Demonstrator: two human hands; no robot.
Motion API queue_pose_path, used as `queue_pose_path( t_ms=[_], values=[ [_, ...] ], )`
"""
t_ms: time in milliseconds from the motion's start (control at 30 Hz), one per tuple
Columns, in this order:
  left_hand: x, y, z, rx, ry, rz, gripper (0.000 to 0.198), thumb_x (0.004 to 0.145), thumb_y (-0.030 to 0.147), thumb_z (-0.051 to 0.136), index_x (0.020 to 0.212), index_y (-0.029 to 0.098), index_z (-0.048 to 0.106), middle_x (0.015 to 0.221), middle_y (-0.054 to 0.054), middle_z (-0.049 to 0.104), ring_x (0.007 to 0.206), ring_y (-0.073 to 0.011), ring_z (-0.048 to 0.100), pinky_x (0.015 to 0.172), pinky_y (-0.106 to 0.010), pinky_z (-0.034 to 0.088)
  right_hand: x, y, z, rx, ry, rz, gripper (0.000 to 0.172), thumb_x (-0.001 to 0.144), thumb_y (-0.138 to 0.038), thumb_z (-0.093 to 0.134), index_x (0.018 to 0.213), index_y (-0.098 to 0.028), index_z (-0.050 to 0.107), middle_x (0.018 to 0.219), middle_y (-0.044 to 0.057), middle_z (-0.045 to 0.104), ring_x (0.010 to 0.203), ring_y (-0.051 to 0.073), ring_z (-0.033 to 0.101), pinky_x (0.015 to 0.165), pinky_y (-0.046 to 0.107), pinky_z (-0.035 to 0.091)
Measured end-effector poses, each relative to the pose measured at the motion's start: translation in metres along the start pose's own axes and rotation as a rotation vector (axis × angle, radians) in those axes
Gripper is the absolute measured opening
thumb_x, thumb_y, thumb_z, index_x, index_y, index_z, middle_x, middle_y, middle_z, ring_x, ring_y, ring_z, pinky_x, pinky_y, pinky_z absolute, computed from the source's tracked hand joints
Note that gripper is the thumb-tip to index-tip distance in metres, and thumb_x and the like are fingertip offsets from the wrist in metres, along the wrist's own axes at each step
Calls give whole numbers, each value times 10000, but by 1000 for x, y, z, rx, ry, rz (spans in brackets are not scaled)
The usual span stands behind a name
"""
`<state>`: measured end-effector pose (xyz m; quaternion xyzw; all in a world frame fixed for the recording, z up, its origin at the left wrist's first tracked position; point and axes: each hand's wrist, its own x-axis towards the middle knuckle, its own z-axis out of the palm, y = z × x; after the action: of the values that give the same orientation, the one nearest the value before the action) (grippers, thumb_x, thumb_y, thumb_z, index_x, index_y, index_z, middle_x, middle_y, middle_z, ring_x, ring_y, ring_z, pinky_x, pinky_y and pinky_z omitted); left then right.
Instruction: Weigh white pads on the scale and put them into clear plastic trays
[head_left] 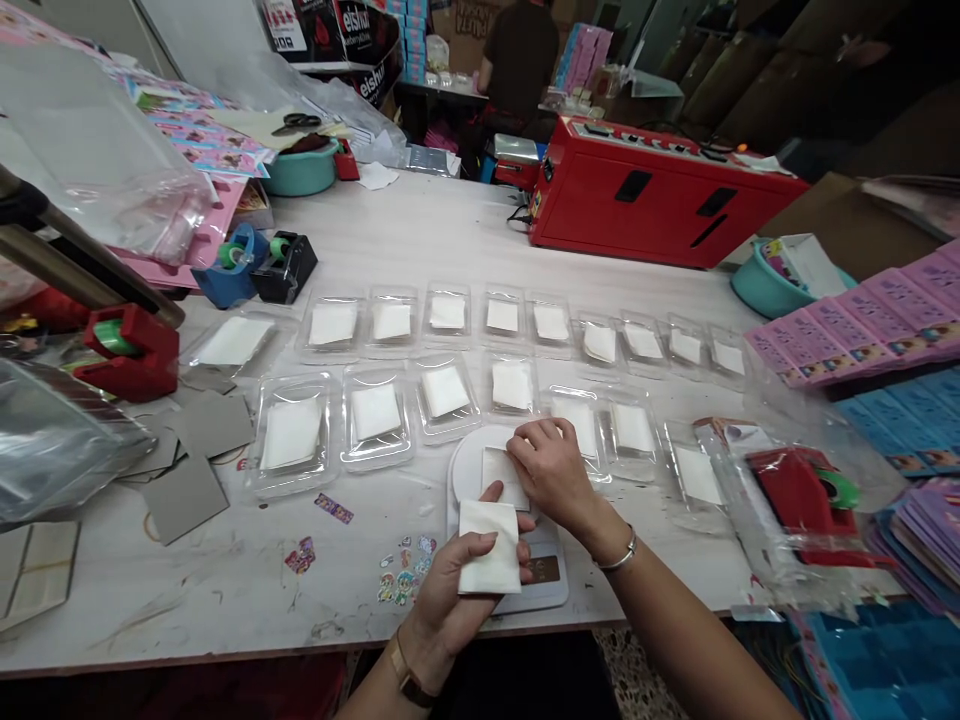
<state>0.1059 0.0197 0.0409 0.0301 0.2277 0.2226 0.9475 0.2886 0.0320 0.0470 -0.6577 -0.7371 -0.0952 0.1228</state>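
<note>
My left hand holds a white folded square stack between thumb and fingers, in front of a small white scale. Over the scale's round plate, my right hand has its fingers bent together at the edge of a pale square piece lying there. Whether those fingers grip it is hard to tell. Behind both hands, clear plastic trays with white squares stand in two rows, such as one tray at the left and another beside my right hand.
Red tape dispensers sit at both sides. Grey cards and stickers lie on the left. A red speaker-like box and teal basins stand at the back. A person is beyond the table.
</note>
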Motion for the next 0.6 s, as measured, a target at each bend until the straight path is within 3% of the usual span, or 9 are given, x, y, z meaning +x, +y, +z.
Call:
queue_pose_path(
  t_ms=[333,600],
  values=[
    [1,-1,4,5,11,0,863,652,176,721,1446,207,384,952,-88,673,729,-170,594,705,-309,452,-9,-1,2,-79,82,-70,217,889,-75,462,769,-193,598,664,6,577,692,169,459,988,390,256],
    [1,-1,3,8,15,1,853,654,174,712,1442,214,388,953,-85,666,730,-171,592,704,-309,450,-11,0,1,-22,129,-85,216,895,-70,444,822,-189,609,868,47,663,822,183,512,998,398,258]
  ],
)
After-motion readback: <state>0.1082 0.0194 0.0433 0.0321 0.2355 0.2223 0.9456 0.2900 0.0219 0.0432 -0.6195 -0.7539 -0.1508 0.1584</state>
